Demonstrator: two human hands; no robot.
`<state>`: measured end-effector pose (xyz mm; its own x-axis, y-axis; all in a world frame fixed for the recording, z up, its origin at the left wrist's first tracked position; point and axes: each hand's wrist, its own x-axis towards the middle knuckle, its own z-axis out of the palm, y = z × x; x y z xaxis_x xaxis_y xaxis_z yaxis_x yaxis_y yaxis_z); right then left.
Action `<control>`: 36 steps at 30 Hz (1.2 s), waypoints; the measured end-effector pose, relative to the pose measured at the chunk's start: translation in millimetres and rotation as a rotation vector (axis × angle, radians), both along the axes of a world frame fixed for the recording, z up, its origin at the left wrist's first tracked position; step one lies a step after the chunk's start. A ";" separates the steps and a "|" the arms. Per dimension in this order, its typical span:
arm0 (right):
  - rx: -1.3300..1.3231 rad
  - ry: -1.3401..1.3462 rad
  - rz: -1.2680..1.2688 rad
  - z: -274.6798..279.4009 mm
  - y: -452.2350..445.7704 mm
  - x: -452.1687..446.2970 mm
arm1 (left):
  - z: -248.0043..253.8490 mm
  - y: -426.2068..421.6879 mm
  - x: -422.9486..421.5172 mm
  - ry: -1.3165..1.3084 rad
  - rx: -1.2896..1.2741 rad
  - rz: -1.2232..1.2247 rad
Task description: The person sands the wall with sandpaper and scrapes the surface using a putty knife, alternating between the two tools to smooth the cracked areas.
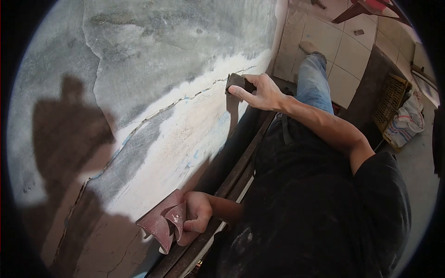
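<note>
My right hand (264, 92) pinches a small dark block (235, 83) between thumb and fingers. The block touches the patched wall (153, 46) at the right end of a long jagged crack (160, 111). Pale, whitish areas surround the crack. Lower down, my left hand (198, 217) holds curled reddish sheets (162, 220), which look like sandpaper, near the wall. Its fingers are bent around them. My shadow falls on the left part of the wall.
Dark rails (241, 169) run between the wall and my body. Beyond my jeans-clad leg (313, 76) is a tiled floor (350, 55). On the right are a yellow crate (391, 99) and a striped cloth (408, 120). A dark red object (366, 10) stands at the top right.
</note>
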<state>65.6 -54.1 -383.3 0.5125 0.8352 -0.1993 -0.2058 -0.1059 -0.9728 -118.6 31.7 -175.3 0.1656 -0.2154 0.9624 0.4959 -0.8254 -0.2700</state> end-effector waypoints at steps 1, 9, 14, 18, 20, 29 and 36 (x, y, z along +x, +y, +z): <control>0.009 -0.010 -0.020 1.9 -0.3 -0.1 | 0.0 0.0 3.1 -0.010 0.006 0.005; -0.045 0.010 0.048 12.8 -3.1 6.3 | -0.2 2.9 -11.4 -0.007 0.011 -0.019; 0.008 -0.010 -0.003 11.5 -2.1 4.3 | -0.3 4.3 6.7 -0.054 0.037 -0.076; 0.104 -0.082 0.024 39.9 5.2 8.4 | -2.3 2.4 4.4 -0.028 -0.008 -0.093; 0.127 -0.097 -0.002 45.7 8.4 5.3 | -0.1 0.7 9.5 -0.054 -0.007 -0.086; 0.049 -0.135 -0.029 82.0 5.7 3.7 | -2.5 1.1 -3.4 -0.001 -0.003 -0.025; 0.111 -0.053 -0.065 91.6 6.7 -2.3 | 5.9 2.7 12.1 0.019 0.100 -0.024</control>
<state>63.3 -47.5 -291.7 0.5738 0.8152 -0.0788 -0.1571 0.0151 -0.9875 -106.5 34.3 -169.5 0.1776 -0.3147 0.9324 0.4703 -0.8051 -0.3613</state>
